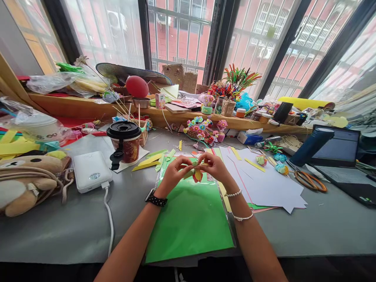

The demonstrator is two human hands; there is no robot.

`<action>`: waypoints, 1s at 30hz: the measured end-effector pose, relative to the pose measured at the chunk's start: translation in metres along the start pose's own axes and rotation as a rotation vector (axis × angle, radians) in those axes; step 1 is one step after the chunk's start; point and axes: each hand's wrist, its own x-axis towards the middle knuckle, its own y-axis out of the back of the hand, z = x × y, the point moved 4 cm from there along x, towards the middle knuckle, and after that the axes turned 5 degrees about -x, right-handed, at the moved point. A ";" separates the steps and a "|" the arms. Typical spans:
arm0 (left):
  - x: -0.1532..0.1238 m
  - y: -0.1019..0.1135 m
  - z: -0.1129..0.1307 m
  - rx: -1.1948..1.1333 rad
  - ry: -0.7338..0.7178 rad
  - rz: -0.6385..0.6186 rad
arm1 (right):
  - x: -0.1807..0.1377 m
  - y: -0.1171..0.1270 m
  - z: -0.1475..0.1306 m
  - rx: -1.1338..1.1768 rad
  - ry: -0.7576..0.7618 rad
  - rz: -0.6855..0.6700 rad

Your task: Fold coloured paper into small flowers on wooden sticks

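Note:
Both hands meet over the upper part of a pack of green paper [190, 219]. Between their fingertips hangs a small paper flower [197, 176], yellow and red, with its bloom pointing down. My left hand [178, 170] is closed in a pinch at the flower's green upper end. My right hand [216, 167] pinches the same piece from the other side, thumb and forefinger together. The fingers hide part of it. Yellow and green paper strips [149, 160] lie just beyond my left hand. White paper sheets [258, 176] lie right of my right hand.
Left stand a lidded coffee cup [125, 141], a white power bank [91, 172] with a cable and a plush bear [32, 180]. To the right are finished paper flowers [282, 168], orange-handled scissors [310, 181], a dark bottle [313, 147] and a laptop [337, 156]. A crowded ledge [164, 117] runs behind.

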 end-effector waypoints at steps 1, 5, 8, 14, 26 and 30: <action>0.000 0.000 0.000 -0.008 0.009 -0.002 | 0.000 0.001 0.000 0.001 -0.011 -0.020; 0.000 0.001 0.000 -0.043 0.057 -0.007 | -0.002 0.003 0.000 -0.012 -0.039 -0.041; 0.000 0.001 0.002 -0.036 0.049 -0.038 | -0.002 0.003 -0.001 -0.019 -0.043 -0.038; 0.000 0.002 0.002 0.003 0.051 -0.093 | -0.003 0.001 -0.001 -0.027 -0.036 -0.100; -0.001 0.004 0.005 0.129 -0.026 -0.103 | -0.003 0.003 -0.014 -0.193 0.191 -0.005; -0.002 0.002 0.011 0.208 -0.068 -0.108 | -0.004 0.001 -0.015 -0.251 0.177 -0.030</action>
